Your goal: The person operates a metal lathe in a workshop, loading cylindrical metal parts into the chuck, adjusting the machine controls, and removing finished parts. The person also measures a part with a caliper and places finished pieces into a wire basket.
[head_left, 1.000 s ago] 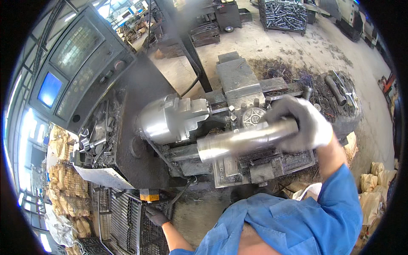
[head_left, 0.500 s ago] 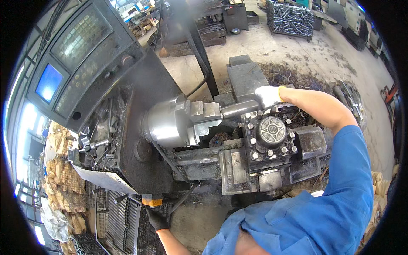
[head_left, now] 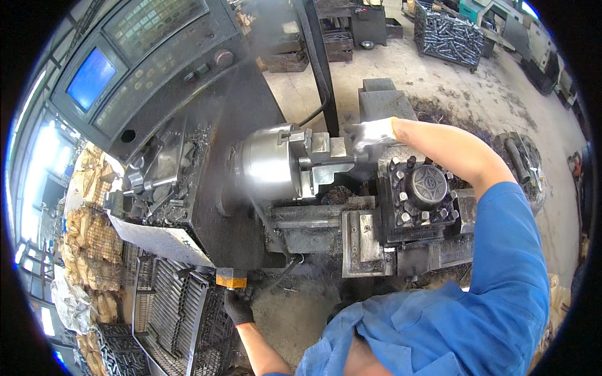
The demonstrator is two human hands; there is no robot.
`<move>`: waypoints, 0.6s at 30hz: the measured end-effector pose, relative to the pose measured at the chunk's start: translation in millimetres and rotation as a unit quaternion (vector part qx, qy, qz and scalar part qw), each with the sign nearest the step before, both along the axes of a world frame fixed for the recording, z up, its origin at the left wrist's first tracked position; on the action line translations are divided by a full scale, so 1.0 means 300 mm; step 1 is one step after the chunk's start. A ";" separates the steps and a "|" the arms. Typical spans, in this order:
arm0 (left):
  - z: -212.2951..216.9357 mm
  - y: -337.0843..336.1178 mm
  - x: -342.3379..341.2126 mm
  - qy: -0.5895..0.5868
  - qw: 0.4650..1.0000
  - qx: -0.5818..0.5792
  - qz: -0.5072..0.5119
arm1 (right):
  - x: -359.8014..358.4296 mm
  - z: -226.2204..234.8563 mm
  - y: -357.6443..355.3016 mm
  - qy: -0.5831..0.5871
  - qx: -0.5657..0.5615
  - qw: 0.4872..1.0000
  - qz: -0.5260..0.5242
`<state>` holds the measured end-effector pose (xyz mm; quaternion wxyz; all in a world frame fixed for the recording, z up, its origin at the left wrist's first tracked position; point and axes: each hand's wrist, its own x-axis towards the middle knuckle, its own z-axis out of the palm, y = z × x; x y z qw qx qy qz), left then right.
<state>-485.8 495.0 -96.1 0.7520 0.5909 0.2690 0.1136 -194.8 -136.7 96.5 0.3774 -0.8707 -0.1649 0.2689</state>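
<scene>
My right hand (head_left: 376, 133), in a white glove, reaches over the lathe beside the jaws (head_left: 329, 147) of the shiny chuck (head_left: 269, 164). Its fingers are smeared by motion, so whether they grip anything does not show. No bar is visible sticking out of the jaws. Just this side of that hand stands the square tool post (head_left: 419, 200) with its round cap and several bolts. Down at the left, my left hand (head_left: 238, 309), in a dark glove, is right below an orange block (head_left: 231, 278) at the machine's front. Its fingers are mostly hidden.
A control panel with a blue screen (head_left: 92, 79) rises at the upper left. Below it, a rack (head_left: 169, 319) holds several metal rods. A bin of metal parts (head_left: 450, 37) stands far right on the floor. Metal chips lie behind the lathe.
My right hand has moved left toward the chuck jaws. The bar visible between the jaws and that hand no longer shows. My left hand stays by the orange block; the whole view has shifted.
</scene>
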 end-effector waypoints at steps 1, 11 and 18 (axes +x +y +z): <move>0.027 -0.018 0.005 0.017 1.000 -0.013 0.006 | -0.040 0.009 -0.013 -0.021 -0.008 0.999 -0.036; 0.373 -0.209 0.005 -0.101 0.805 0.576 0.104 | -1.006 0.135 -0.359 -0.515 -0.072 0.671 -0.528; 1.036 -0.642 0.498 -0.422 0.555 0.716 -0.042 | -1.959 -0.987 -0.724 -0.105 -0.271 0.535 -0.794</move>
